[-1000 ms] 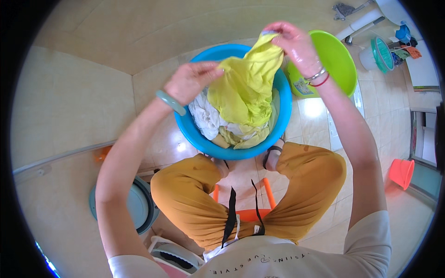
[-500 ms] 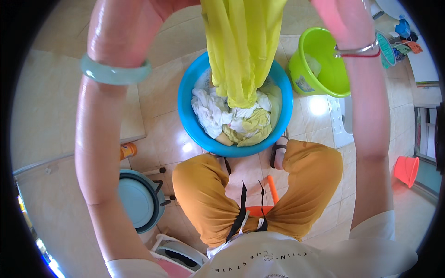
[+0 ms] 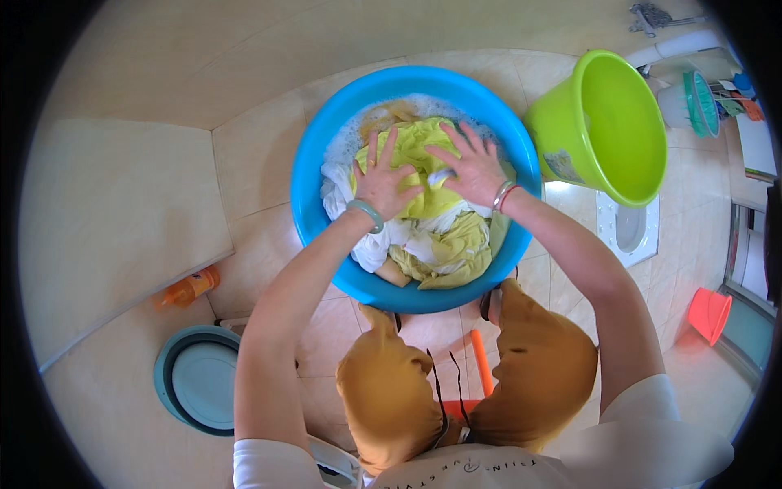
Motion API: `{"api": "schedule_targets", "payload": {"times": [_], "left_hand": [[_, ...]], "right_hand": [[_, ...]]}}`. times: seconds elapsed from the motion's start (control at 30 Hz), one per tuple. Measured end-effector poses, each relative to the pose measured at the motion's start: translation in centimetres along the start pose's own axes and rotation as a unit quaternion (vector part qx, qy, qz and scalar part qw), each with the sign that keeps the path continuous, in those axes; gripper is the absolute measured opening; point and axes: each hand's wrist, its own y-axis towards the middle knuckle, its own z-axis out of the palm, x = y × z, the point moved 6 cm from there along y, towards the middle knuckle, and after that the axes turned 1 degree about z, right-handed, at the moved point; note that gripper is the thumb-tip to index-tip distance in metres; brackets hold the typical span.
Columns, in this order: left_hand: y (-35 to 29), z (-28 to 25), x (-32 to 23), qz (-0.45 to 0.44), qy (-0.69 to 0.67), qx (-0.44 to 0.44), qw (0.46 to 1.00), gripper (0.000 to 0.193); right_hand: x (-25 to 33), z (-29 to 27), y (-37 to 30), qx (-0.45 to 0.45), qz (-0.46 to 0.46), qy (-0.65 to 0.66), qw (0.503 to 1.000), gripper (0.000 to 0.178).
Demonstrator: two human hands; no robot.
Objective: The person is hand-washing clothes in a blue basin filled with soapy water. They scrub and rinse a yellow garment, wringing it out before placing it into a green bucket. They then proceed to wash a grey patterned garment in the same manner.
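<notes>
My left hand (image 3: 386, 182) is open, fingers spread, palm down on the yellow-green cloth (image 3: 426, 140). Beside it my right hand (image 3: 476, 171) also lies open, its spread fingers touching the same cloth. The cloth sits on top of a heap of wet laundry in a round blue basin (image 3: 415, 77). White fabric (image 3: 371, 251) shows at the heap's left and middle, and a paler yellow-green piece (image 3: 456, 248) at its near side. Tan fabric (image 3: 389, 114) pokes out of the soap suds (image 3: 346, 137) at the far side.
A tall lime-green bucket (image 3: 570, 122) stands right of the basin, by a white squat toilet (image 3: 633, 228). An orange bottle (image 3: 191, 287) lies at the left, with a grey-blue collapsible basin (image 3: 204, 383) nearer me. A small coral-red bucket (image 3: 709, 316) is at the far right.
The yellow-green cloth, held up high over the basin before, now rests on the laundry in it. Both hands have come down with it, let go and spread out on top.
</notes>
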Motion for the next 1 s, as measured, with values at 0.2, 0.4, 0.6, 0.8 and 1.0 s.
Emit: {"api": "schedule_targets", "payload": {"times": [0.2,0.4,0.6,0.8,1.0], "left_hand": [[1.4,8.0,2.4,0.014,0.188,0.091,0.978,0.064],[3.6,10.5,3.5,-0.053,0.159,0.24,0.956,0.059],[4.8,11.3,6.3,0.008,0.011,0.247,0.969,0.046],[5.9,13.5,8.7,-0.055,-0.011,0.291,0.955,0.038],[5.9,12.9,7.0,-0.012,0.254,0.38,0.889,0.041]], "right_hand": [[-0.2,7.6,1.3,0.13,0.026,-0.009,0.991,0.071],[-2.2,10.2,3.0,0.163,0.039,0.018,0.986,0.07],[-3.8,10.8,4.4,0.147,-0.003,0.069,0.987,0.058],[-6.2,13.0,5.4,0.265,0.151,0.019,0.952,0.051],[-6.9,11.7,4.1,0.171,0.077,-0.035,0.982,0.055]]}}
